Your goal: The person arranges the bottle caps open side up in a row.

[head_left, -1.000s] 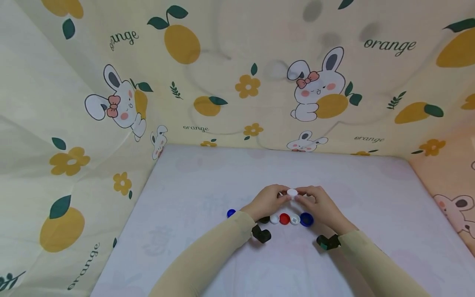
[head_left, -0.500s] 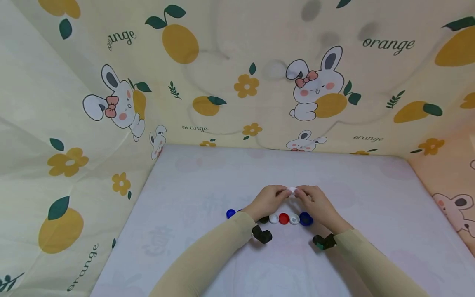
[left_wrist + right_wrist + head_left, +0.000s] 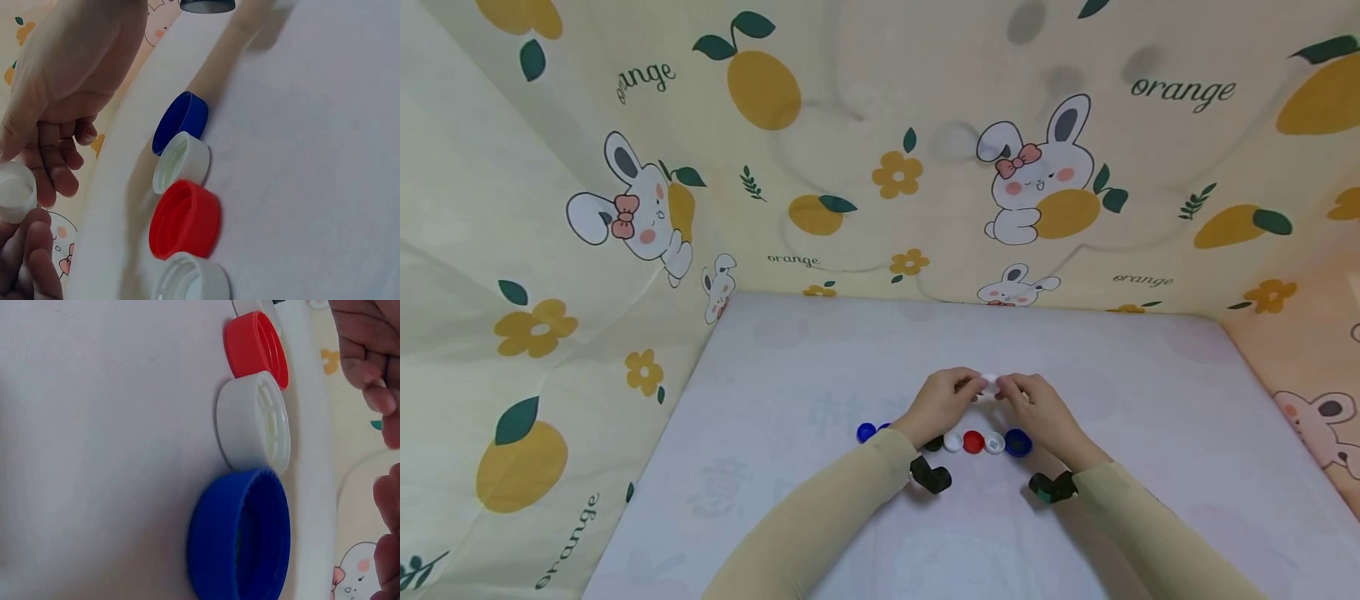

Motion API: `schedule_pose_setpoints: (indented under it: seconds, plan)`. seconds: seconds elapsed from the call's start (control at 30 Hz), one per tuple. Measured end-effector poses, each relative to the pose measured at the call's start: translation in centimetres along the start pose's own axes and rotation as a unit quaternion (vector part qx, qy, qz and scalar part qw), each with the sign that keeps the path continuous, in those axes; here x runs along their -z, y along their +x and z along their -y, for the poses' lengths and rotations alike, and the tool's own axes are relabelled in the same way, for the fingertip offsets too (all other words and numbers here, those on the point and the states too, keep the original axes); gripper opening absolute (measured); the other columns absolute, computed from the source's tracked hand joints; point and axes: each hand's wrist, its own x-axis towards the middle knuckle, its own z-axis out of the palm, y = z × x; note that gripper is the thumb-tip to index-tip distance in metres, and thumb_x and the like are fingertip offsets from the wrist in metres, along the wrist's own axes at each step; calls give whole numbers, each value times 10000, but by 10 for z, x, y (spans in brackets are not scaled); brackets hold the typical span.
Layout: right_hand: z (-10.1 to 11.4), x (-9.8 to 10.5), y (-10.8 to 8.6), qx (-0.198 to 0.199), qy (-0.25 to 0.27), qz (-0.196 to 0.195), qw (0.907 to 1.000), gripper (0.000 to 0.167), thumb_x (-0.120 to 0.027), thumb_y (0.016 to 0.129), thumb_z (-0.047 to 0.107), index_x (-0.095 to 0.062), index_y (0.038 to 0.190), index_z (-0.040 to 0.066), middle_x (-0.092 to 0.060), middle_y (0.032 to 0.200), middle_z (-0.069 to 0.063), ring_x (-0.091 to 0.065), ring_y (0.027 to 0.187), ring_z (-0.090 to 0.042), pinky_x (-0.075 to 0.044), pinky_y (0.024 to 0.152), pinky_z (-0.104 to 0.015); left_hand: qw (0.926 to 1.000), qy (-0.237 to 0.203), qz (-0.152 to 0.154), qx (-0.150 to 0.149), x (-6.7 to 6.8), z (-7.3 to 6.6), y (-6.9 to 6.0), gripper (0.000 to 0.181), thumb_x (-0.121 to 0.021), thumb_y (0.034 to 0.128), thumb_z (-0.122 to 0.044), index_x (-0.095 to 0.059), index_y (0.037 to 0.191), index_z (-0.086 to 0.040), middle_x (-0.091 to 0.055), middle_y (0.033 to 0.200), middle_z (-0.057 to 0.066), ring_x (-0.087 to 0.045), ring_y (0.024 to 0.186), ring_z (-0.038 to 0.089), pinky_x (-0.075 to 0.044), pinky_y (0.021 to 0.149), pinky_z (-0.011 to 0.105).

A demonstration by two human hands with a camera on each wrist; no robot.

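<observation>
A small white bottle cap (image 3: pixel 15 192) is pinched between the fingertips of both hands, raised above the table. In the head view my left hand (image 3: pixel 942 406) grips its left side and my right hand (image 3: pixel 1047 415) its right side; fingers cover most of it. Nearer the body lies a row of caps, hollow side up: a white cap (image 3: pixel 953 442), a red cap (image 3: pixel 973 442), another white cap (image 3: pixel 994 442) and a larger blue cap (image 3: pixel 1018 442) at the right end. A black cap (image 3: pixel 934 443) is partly hidden by the left wrist.
Left of the left forearm lies a small blue cap (image 3: pixel 866 432), with another blue piece mostly covered by the sleeve. Both wrists wear black camera mounts. A white cloth covers the table (image 3: pixel 820 358); a printed curtain (image 3: pixel 850 167) stands behind and at the sides.
The held white cap has tilted, so its round face no longer shows to the head view. Both hands stay on it, with the left fingers slightly raised. The row of caps is unmoved.
</observation>
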Motion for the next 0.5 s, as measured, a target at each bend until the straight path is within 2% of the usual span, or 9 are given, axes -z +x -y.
schedule_pose_setpoints:
  seconds: [0.17,0.27,0.37,0.5]
  plan:
    - [3,0,-1,-245,-18,47,9997,586,-354,997,562,-703,998,91,-617,1066,-108,-520,1040,-291,-413,911,-528,10000,-35,-66,6,-2,0,0,331,-498,989,-440,-683,1079,-181,-655,898,-81,-584,809,47,-487,735,235]
    - [5,0,-2,-292,24,67,9995,577,-361,996,559,-702,998,93,-615,1079,-108,-518,1050,-295,-411,916,-533,9999,-81,-64,36,-2,1,1,339,-481,1000,-439,-681,1075,-176,-642,876,-106,-591,808,50,-488,728,234]
    - [7,2,-3,-227,27,2,9997,496,-407,997,528,-677,1070,118,-628,1067,-89,-525,1046,-286,-406,913,-529,9995,-302,-43,75,-1,3,3,344,-479,1005,-434,-688,1058,-166,-650,857,-108,-612,813,86,-490,710,243]
    - [9,4,-4,-8,-28,-128,9999,399,-506,975,485,-593,1231,190,-646,1025,-38,-538,963,-248,-416,865,-456,9973,-710,-52,188,1,5,4,342,-484,1008,-420,-700,974,-156,-675,831,-94,-638,813,132,-488,691,258]
